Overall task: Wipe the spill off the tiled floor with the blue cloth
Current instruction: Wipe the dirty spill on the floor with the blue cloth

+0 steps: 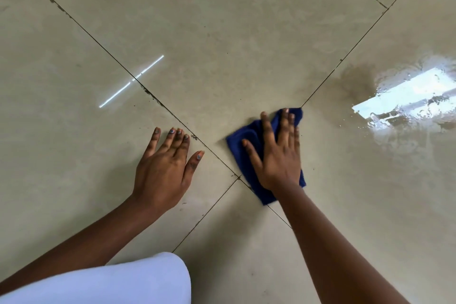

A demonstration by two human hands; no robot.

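A dark blue cloth point(243, 145) lies flat on the beige tiled floor point(222, 44), near where the grout lines cross. My right hand point(277, 155) presses down on top of it, fingers spread, covering most of the cloth. My left hand point(164, 168) rests flat on the bare tile to the left, fingers apart, holding nothing. The spill point(404, 111) is a shiny wet patch at the right edge of the view, well to the right of the cloth and apart from it.
Dark grout lines point(103, 49) run diagonally across the floor. A thin bright light reflection point(132, 81) lies on the tile at the left. A white garment point(123, 281) shows at the bottom left.
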